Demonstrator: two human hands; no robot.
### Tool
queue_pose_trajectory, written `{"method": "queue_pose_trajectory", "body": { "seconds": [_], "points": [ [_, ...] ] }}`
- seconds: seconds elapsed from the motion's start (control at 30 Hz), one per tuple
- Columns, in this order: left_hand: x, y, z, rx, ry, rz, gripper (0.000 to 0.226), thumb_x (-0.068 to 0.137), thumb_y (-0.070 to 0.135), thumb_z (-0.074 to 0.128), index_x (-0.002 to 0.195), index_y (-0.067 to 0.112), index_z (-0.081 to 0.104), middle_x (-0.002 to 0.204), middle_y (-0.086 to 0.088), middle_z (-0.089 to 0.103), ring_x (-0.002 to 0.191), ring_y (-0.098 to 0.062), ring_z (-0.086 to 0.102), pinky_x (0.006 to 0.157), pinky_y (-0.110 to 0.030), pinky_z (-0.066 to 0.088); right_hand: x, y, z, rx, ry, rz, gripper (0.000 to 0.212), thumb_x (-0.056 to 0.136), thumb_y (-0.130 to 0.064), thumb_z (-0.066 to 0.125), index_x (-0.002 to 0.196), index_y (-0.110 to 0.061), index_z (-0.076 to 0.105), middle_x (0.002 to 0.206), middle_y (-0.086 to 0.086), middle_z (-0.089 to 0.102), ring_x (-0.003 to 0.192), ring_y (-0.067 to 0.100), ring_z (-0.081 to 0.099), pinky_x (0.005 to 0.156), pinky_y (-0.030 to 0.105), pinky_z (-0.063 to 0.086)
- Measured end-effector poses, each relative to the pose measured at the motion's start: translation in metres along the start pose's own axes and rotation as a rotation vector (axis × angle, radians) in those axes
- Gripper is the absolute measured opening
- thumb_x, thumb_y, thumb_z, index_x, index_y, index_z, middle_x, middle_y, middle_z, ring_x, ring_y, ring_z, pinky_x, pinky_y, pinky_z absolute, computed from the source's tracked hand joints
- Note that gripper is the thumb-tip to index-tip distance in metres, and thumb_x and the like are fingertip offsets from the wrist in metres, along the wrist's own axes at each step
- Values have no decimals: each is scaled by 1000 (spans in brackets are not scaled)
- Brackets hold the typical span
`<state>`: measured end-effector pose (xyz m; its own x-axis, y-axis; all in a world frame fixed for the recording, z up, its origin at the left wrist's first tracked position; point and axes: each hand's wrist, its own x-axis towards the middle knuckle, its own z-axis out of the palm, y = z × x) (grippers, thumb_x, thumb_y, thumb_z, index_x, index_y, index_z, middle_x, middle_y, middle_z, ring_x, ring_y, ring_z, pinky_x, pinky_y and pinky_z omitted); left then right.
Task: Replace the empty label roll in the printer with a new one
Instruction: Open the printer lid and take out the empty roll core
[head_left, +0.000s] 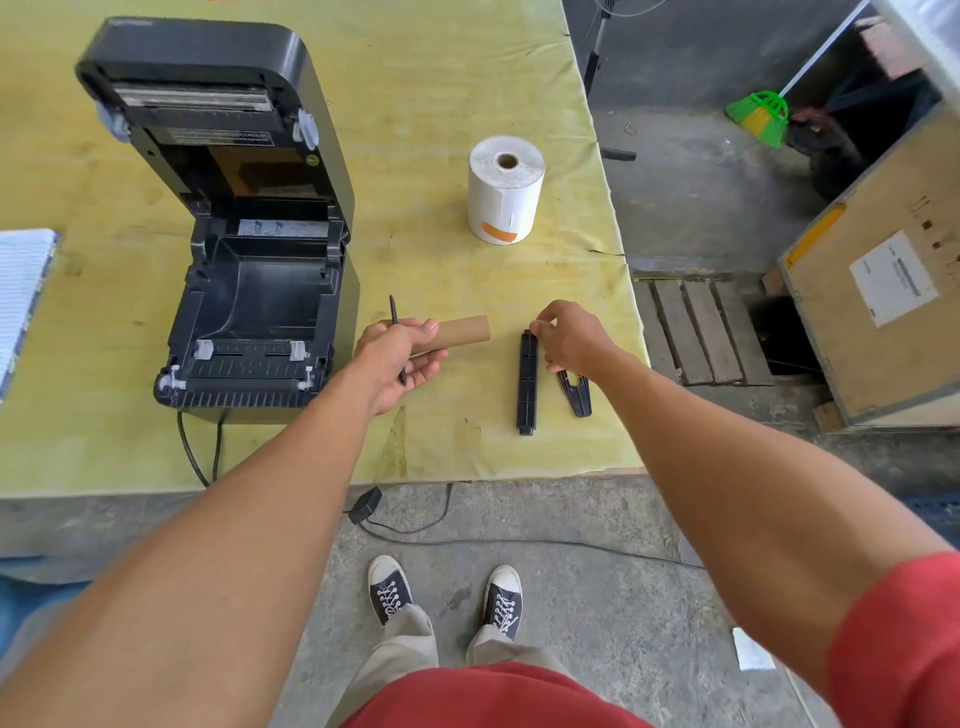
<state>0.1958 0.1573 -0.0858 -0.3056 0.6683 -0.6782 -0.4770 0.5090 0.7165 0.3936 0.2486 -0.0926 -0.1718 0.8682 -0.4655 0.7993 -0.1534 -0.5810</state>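
At the far left edge I see a lined pad (21, 291) lying on the yellow-covered tabletop (441, 78), and beside it the label printer (244, 234) with its lid tipped fully back. Its roll bay is bare, with no roll and no spindle in it, so I judge the removal half of the job done. Just right of the printer, my left hand (400, 358) has its fingers wrapped around one end of the empty cardboard core (465, 332), which points away to the right above the tabletop. The same hand also holds a thin black strip (397, 332) across the palm; I cannot tell what part it is. Further back, well apart from both hands, the new label roll (506, 189) stands on end with an orange tab on its side, untouched and not yet threaded on anything. Nearer to me, the black spindle bar (527, 382) lies flat on the tabletop running towards me, free of the core. My right hand (569, 338) comes down on its far end with fingertips bunched, pinching the tip as far as I can make out. Just beside the bar, partly under that wrist, lies a black forked guide piece (576, 392). As I read it, the core needs setting aside. After that the spindle goes through the new roll, the guides go back on, the roll drops into the bay, the labels are fed forward, and the lid closes. That puts the task near its midpoint.
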Motion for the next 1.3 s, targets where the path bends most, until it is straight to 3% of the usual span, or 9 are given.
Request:
{"method": "queue_pose_trajectory", "body": {
  "seconds": [0.1,0.27,0.37,0.57,0.83,0.9,1.07,1.13,1.3],
  "points": [
    [-1,1,0,-25,3,-2,36,91,7,68,123,11,52,107,-13,65,81,-23,70,73,-30,56,2,3,-4,47,73,-18,32,103,-32,49,113,-4,61,88,18,67,81,34,72,84,48,59],
    [-3,4,3,-117,19,17,34,90,8,69,119,12,52,107,-14,66,79,-23,70,69,-30,58,-14,-10,-10,553,-153,54,54,92,-51,63,108,1,66,82,12,62,66,18,60,59,28,59],
    [-7,5,9,-121,-1,18,33,90,8,69,118,12,53,110,-15,67,79,-22,70,71,-31,58,-21,-21,-2,696,-280,33,43,89,-39,72,103,1,65,77,10,61,60,14,58,55,22,55],
    [-15,7,10,-109,-87,-28,14,94,7,63,103,14,55,97,-13,67,73,-19,67,61,-26,53,-20,-43,10,1025,-216,49,26,89,-20,75,104,-1,63,72,5,58,61,13,57,55,23,54],
    [-22,13,3,59,-128,-13,25,100,12,39,96,5,63,87,-14,61,61,-22,53,45,-24,42,-14,-55,5,776,-4,9,25,96,-30,63,99,-6,66,84,3,67,72,14,69,63,29,56],
    [-17,11,-2,252,-82,18,27,95,12,38,88,9,64,102,-13,63,66,-21,47,46,-26,42,-13,-53,3,557,-10,-32,29,95,-32,63,101,-4,67,88,8,69,72,14,68,60,28,54],
    [-10,1,-6,662,33,-14,25,96,11,51,115,1,64,90,-9,52,68,-19,49,60,-28,34,-13,-52,24,135,-43,-65,27,93,-30,66,92,-3,64,93,18,71,82,34,73,73,44,63],
    [-6,-5,-7,760,64,22,37,94,9,61,128,-2,55,103,-10,62,89,-25,64,68,-28,37,-13,-50,33,23,-20,-104,23,94,-29,64,96,-7,61,91,16,67,78,36,71,79,47,61],
    [0,-10,-16,1071,141,147,34,74,22,85,99,4,70,102,-8,70,91,-24,66,75,-29,50,-10,-40,43,-191,14,-176,24,96,-26,61,111,-8,64,104,19,70,87,39,69,77,37,56]
  ]
}}
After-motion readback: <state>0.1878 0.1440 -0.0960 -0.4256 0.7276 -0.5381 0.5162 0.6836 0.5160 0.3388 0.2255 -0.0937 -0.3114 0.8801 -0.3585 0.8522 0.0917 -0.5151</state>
